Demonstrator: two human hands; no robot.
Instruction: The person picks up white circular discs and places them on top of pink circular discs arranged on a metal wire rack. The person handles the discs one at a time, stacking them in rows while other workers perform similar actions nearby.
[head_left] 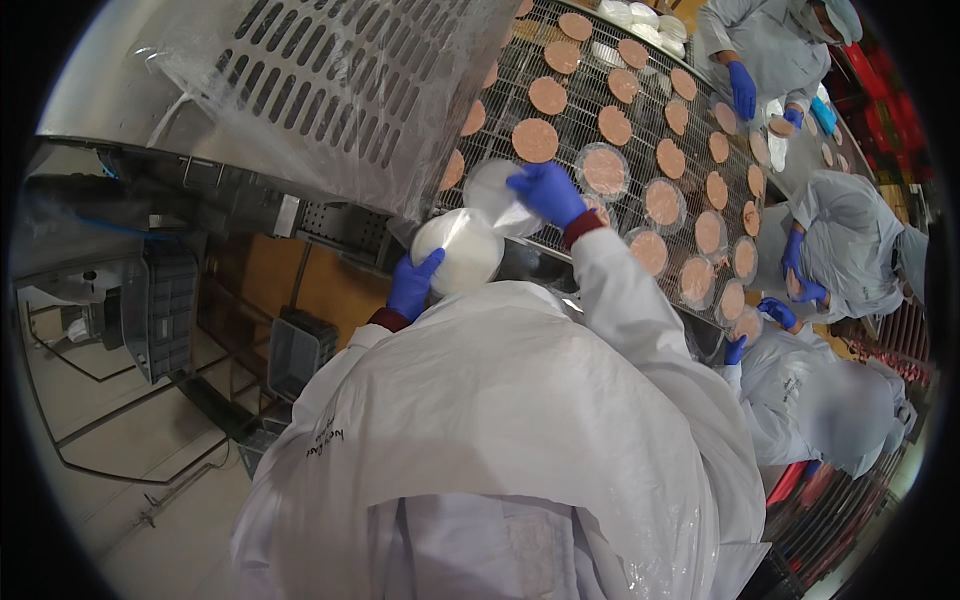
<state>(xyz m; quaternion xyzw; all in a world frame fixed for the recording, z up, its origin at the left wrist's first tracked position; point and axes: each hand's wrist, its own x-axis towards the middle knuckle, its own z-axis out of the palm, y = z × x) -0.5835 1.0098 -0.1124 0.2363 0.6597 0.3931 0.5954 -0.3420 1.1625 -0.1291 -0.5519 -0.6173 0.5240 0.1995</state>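
wire conveyor (pixel 583 105) fills the upper middle. left hand (pixel 412 285) grasps a stack of round white film sheets (pixel 465 255) by its edge, just off the conveyor's near side; a slack grip or tilt could fan it apart. right hand (pixel 548 193) appears to pinch a loose sheet (pixel 488 190) by its rim; contact with the conveyor unclear. thin film might fold or cling double. swung low, it could snag the nearest pink patty (pixel 535 140), lying just beyond.
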